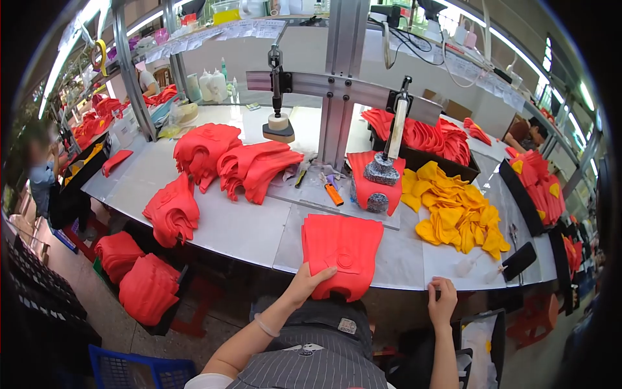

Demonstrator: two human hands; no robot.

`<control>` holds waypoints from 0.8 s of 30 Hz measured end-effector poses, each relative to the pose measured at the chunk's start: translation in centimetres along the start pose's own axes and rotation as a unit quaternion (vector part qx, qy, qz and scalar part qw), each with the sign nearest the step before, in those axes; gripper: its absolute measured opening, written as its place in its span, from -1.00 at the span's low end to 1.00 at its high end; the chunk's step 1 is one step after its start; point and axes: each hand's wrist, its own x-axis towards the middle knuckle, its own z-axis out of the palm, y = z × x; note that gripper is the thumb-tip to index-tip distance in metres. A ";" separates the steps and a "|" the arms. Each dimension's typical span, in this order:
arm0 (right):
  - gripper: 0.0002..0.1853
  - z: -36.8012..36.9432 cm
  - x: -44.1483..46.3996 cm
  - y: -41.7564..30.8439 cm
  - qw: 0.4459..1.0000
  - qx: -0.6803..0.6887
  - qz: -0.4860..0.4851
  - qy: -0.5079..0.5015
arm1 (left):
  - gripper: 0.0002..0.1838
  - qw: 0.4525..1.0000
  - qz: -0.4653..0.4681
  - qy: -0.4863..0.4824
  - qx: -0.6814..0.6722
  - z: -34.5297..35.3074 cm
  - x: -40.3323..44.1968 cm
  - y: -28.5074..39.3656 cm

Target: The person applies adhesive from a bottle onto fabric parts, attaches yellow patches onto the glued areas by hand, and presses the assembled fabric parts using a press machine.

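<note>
The left hand (310, 282), thumb on top, holds red material (343, 253).

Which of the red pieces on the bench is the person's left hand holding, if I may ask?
The flat red piece at the near edge; the left hand's thumb lies over it, unlike the piece under the clamp.

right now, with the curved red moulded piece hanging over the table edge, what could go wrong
The curved red moulded piece might slide off the pale grey table if the left hand loosens, since the right hand isn't supporting it. The flat black rectangular object, close to the front edge, could get knocked off if the right hand swept outward.
</note>
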 end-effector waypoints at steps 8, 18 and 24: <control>-0.87 0.3 -0.2 2.4 0.979 0.125 0.154 0.043 | -0.59 0.991 0.088 0.062 0.076 1.2 -0.2 -0.7; -0.85 0.9 -0.2 2.8 0.977 0.142 0.146 0.068 | -0.55 0.990 0.092 0.067 0.080 1.3 -0.6 -0.6; -0.84 1.0 -0.3 2.9 0.979 0.134 0.138 0.068 | -0.56 0.988 0.103 0.074 0.087 1.5 -0.7 -0.6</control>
